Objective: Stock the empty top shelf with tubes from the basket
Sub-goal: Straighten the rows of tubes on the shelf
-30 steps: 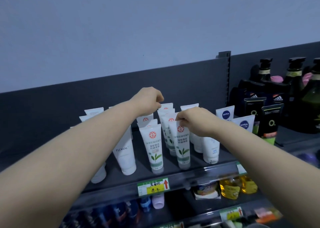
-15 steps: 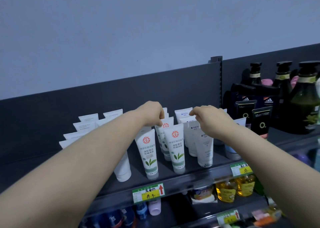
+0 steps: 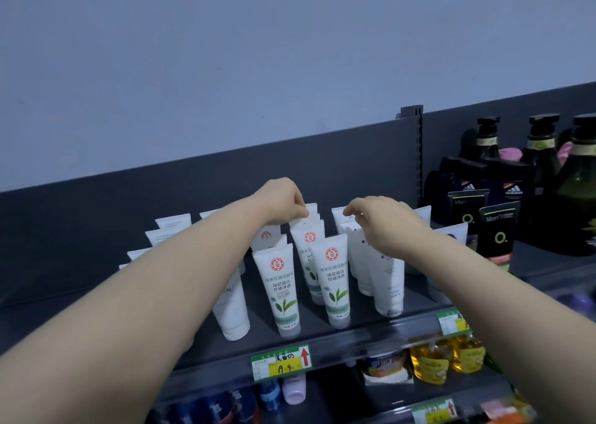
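Observation:
The dark top shelf (image 3: 361,339) holds rows of upright tubes. At the front stand two green-tea tubes (image 3: 335,281) with red logos, with more behind them. My left hand (image 3: 282,201) reaches over this row and pinches the crimped top of a rear green-tea tube (image 3: 306,220). To the right is a row of white tubes with blue print (image 3: 387,281). My right hand (image 3: 383,220) is above that row, its fingertips closed on the top edge of a rear white tube (image 3: 340,218). Plain white tubes (image 3: 232,307) stand left of my left arm. The basket is out of view.
Dark pump bottles (image 3: 487,146) and black boxed products (image 3: 498,230) fill the shelf section to the right, past a metal upright (image 3: 411,152). A green and yellow price tag (image 3: 280,362) hangs on the shelf edge. Yellow bottles (image 3: 448,359) sit on the shelf below.
Both hands have shifted from the front tubes toward the rear of their rows and have moved slightly apart. The right hand has moved from the green-tea row to the white tubes.

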`<state>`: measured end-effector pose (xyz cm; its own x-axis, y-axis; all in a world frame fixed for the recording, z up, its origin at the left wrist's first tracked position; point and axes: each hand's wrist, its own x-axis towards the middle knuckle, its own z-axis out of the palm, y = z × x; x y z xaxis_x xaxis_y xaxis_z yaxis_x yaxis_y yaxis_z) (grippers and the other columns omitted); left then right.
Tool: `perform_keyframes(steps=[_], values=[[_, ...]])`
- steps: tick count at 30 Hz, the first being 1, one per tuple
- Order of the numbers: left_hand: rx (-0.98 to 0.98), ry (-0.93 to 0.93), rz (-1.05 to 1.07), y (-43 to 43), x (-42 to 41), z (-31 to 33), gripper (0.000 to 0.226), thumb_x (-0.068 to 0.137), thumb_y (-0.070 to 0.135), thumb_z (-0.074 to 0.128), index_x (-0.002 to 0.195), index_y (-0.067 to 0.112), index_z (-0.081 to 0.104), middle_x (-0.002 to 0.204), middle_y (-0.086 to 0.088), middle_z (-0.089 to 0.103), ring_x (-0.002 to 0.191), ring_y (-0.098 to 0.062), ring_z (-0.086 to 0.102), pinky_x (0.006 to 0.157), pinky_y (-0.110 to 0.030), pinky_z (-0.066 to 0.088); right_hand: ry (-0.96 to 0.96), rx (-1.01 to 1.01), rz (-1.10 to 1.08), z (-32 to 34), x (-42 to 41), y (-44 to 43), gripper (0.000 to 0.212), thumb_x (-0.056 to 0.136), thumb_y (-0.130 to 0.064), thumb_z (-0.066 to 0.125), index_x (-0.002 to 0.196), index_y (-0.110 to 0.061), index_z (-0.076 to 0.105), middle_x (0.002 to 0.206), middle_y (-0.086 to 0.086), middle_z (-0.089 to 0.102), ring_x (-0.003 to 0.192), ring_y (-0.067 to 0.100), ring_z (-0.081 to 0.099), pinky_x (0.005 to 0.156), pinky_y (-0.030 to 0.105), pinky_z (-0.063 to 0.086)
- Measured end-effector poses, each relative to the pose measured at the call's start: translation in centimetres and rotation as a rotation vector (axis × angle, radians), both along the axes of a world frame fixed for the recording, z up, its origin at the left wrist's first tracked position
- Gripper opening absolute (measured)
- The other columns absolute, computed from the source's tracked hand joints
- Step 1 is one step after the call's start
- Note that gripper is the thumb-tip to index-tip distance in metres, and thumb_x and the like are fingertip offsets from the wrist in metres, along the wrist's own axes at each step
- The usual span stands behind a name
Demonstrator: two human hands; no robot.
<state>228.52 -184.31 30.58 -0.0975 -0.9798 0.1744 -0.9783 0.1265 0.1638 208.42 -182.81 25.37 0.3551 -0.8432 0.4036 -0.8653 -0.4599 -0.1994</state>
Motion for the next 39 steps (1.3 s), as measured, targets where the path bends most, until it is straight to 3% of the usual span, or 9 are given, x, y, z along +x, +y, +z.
perform_keyframes(steps=[3, 5, 14, 20, 22, 25, 30, 36, 39], values=[[-0.044, -0.063, 0.048, -1.2, 0.9, -0.2, 0.019, 0.089, 0.015, 0.061, 0.104, 0.015, 0.072, 0.110, 0.000, 0.069, 0.099, -0.018, 0.063, 0.083, -0.030, 0.053, -0.147, 0.138, 0.174, 0.5, 0.4, 0.8, 0.023, 0.096, -0.034, 0.048, 0.113, -0.031, 0.062, 0.113, -0.012, 0.065, 0.098, 0.010, 0.057, 0.086, 0.031, 0.047], [-0.008, -0.128, 0.050, -2.1, 1.1, -0.9, 0.021, 0.089, 0.015, 0.062, 0.108, 0.016, 0.070, 0.114, 0.000, 0.068, 0.103, -0.020, 0.062, 0.088, -0.034, 0.053, -0.119, 0.265, 0.246, 0.3, 0.6, 1.0, 0.023, 0.091, -0.041, 0.057, 0.110, -0.032, 0.065, 0.103, -0.015, 0.065, 0.095, 0.007, 0.057, 0.090, 0.030, 0.047], [-0.010, -0.151, 0.010, -3.7, 1.6, -1.8, 0.013, 0.085, 0.013, 0.068, 0.096, 0.015, 0.073, 0.104, 0.000, 0.071, 0.095, -0.019, 0.064, 0.081, -0.032, 0.054, -0.053, 0.148, 0.222, -0.7, 2.3, 1.4, 0.021, 0.091, -0.026, 0.061, 0.109, -0.021, 0.068, 0.076, -0.015, 0.054, 0.073, 0.006, 0.047, 0.066, 0.019, 0.036], [-0.035, -0.002, -0.007, -3.6, 2.2, -1.3, 0.018, 0.084, 0.030, 0.070, 0.096, 0.017, 0.074, 0.098, 0.004, 0.071, 0.091, -0.016, 0.065, 0.084, -0.036, 0.056, -0.073, 0.227, 0.215, -0.3, 2.3, 1.3, 0.030, 0.089, -0.039, 0.062, 0.116, -0.026, 0.063, 0.086, -0.015, 0.060, 0.084, 0.007, 0.052, 0.077, 0.023, 0.041], [-0.086, 0.049, 0.001, -3.7, 2.5, -0.8, 0.017, 0.088, 0.025, 0.063, 0.098, 0.018, 0.074, 0.102, 0.003, 0.071, 0.093, -0.017, 0.065, 0.082, -0.034, 0.055, -0.116, 0.229, 0.211, 0.2, 2.1, 0.9, 0.032, 0.090, -0.046, 0.056, 0.117, -0.030, 0.061, 0.101, -0.014, 0.066, 0.095, 0.008, 0.057, 0.087, 0.028, 0.047], [-0.123, -0.014, 0.043, -4.6, 2.9, -0.5, 0.022, 0.091, 0.017, 0.057, 0.108, 0.018, 0.071, 0.115, 0.001, 0.067, 0.103, -0.020, 0.062, 0.087, -0.035, 0.053, -0.093, 0.099, 0.105, 0.6, 1.8, 0.2, 0.027, 0.098, -0.036, 0.044, 0.121, -0.031, 0.057, 0.119, -0.010, 0.064, 0.111, 0.015, 0.057, 0.093, 0.037, 0.047], [-0.003, -0.110, 0.015, -7.1, 2.3, -0.9, 0.029, 0.089, 0.016, 0.064, 0.117, 0.018, 0.067, 0.121, 0.001, 0.065, 0.112, -0.020, 0.059, 0.096, -0.036, 0.051, 0.186, -0.003, 0.008, 0.3, 1.7, -1.2, 0.037, 0.100, -0.018, 0.034, 0.134, -0.027, 0.044, 0.129, -0.003, 0.053, 0.121, 0.021, 0.047, 0.092, 0.038, 0.037], [0.032, -0.232, 0.033, -9.0, 1.7, -2.0, 0.006, 0.084, 0.019, 0.069, 0.084, 0.015, 0.066, 0.089, -0.005, 0.064, 0.077, -0.023, 0.054, 0.070, -0.031, 0.049, 0.204, -0.012, -0.011, 0.0, 1.9, -2.5, 0.040, 0.098, -0.013, 0.036, 0.134, -0.026, 0.044, 0.128, -0.004, 0.053, 0.121, 0.021, 0.047, 0.092, 0.037, 0.036], [0.018, -0.203, 0.037, -9.3, 1.9, -2.3, 0.005, 0.084, 0.019, 0.069, 0.082, 0.015, 0.066, 0.086, -0.004, 0.061, 0.074, -0.022, 0.051, 0.069, -0.032, 0.049, 0.175, -0.015, -0.013, 0.0, 2.2, -2.7, 0.043, 0.096, -0.009, 0.037, 0.134, -0.028, 0.044, 0.126, -0.006, 0.055, 0.118, 0.019, 0.049, 0.087, 0.034, 0.035]])
